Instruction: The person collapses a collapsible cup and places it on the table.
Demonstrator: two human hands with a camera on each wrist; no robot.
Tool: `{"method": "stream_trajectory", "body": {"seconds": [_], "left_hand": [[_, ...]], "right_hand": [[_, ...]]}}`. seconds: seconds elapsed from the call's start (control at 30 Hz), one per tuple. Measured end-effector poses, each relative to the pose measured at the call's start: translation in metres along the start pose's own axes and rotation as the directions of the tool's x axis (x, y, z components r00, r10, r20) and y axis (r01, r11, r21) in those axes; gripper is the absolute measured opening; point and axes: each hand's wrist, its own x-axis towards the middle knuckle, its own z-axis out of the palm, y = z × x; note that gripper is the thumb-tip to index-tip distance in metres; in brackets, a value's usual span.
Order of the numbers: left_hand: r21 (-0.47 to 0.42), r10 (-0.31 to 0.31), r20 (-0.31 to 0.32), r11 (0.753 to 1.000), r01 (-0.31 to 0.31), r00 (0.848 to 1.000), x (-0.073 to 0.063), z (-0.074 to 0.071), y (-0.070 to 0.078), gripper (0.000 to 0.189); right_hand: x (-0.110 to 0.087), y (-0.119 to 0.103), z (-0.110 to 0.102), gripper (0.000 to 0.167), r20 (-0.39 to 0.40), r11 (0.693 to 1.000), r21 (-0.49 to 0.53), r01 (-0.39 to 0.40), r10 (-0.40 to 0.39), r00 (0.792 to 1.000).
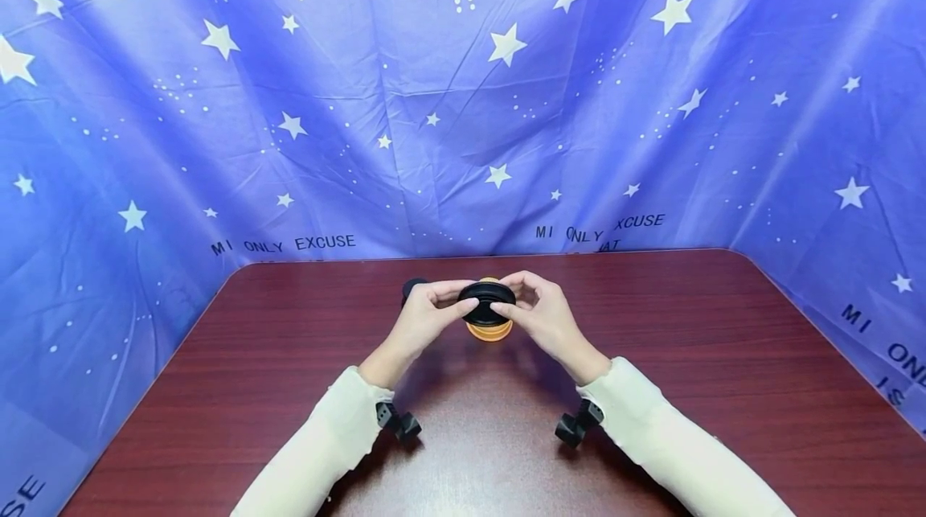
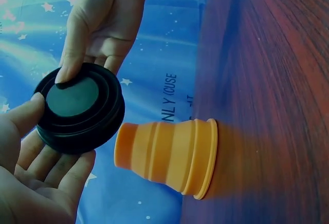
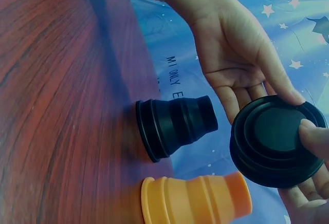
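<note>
Both hands hold a black collapsible cup [image 1: 486,304], folded flat into a ringed disc, raised above the table. My left hand [image 1: 427,314] grips its left edge, thumb on the flat face and fingers behind. On the opposite edge, my right hand [image 1: 546,316] pinches it the same way. Just beyond the disc, an orange collapsible cup [image 2: 169,154] stands extended, wide rim down on the table, partly hidden in the head view. Another black cup [image 3: 177,126], also extended and upside down, stands to its left, mostly behind the left hand in the head view.
A dark red wood-grain table [image 1: 239,388] lies under the hands. Behind and beside it hangs a blue-purple curtain [image 1: 405,99] with white stars and lettering. Small black devices [image 1: 579,423] are strapped at both wrists.
</note>
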Motion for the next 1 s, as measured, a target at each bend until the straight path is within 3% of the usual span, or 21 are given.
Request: {"method": "stream_trajectory", "body": {"seconds": [0.17,0.4,0.63,0.8,1.0], "left_hand": [[0.037,0.018,0.03,0.999,-0.019,0.999,0.0,-0.003,0.004,0.032],[0.023,0.038,0.093,0.999,-0.04,0.995,0.0,-0.003,0.009,0.033],[0.002,-0.045,0.126,0.999,0.045,0.991,0.001,-0.002,0.012,0.037],[-0.012,-0.079,0.092,0.997,0.08,0.993,-0.001,0.0,0.008,0.036],[-0.034,-0.065,0.007,0.997,0.066,0.998,-0.002,0.002,0.004,0.036]], "right_hand": [[0.0,-0.003,-0.003,0.025,0.053,0.998,-0.029,0.054,-0.052,0.997],[-0.004,-0.003,-0.004,0.022,0.102,0.986,-0.037,0.162,-0.158,0.982],[-0.006,-0.004,-0.002,0.021,0.092,0.977,-0.009,0.213,-0.211,0.973],[-0.006,-0.001,-0.002,0.022,0.11,0.982,-0.012,0.186,-0.184,0.977],[-0.004,0.003,-0.003,0.035,0.147,0.982,-0.062,0.176,-0.165,0.975]]}}
